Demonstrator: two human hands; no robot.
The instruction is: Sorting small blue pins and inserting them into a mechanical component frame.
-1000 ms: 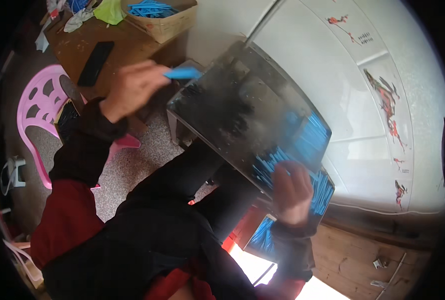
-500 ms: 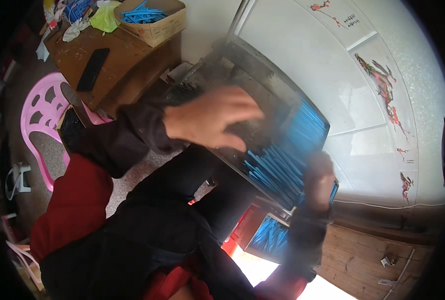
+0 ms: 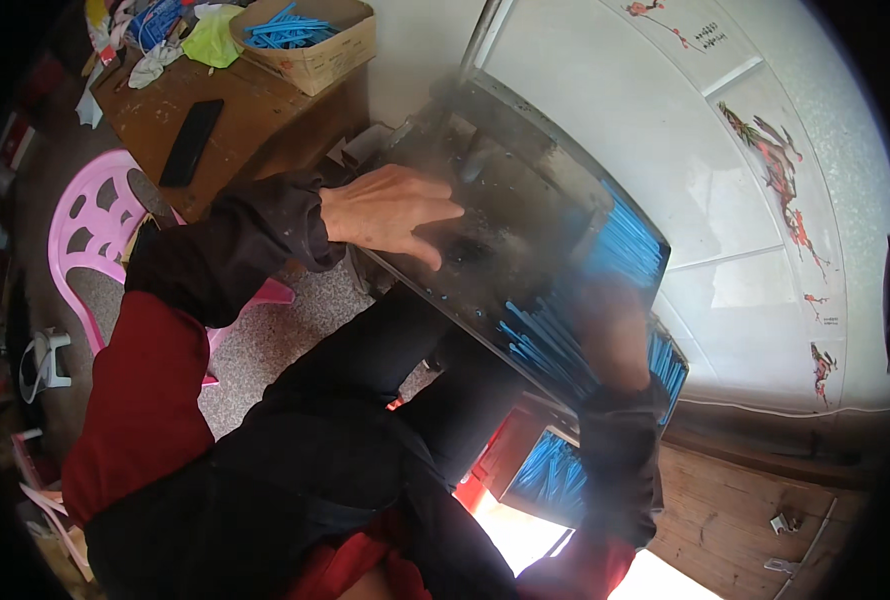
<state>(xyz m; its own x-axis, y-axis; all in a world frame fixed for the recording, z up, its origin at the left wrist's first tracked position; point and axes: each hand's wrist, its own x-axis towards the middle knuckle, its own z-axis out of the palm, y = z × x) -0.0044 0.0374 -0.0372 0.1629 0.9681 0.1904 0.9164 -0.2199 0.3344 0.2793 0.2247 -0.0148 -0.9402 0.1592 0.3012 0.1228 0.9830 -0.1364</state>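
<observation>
Right hand [image 3: 615,335] was blurred over right end of dark table [image 3: 535,205]; whether it gripped blue sticks [image 3: 543,345] under it could not be told. Left hand [image 3: 385,208] hid patch of table; contact was unclear. Below table, right sleeve [image 3: 620,465] covered part of lower box [image 3: 507,455]. Left of table, cardboard box [image 3: 317,70] was cut by top edge. Beyond table, lettering [image 3: 710,36] was too small.

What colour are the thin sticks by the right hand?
The sticks are blue; the head view shows them best.
</observation>
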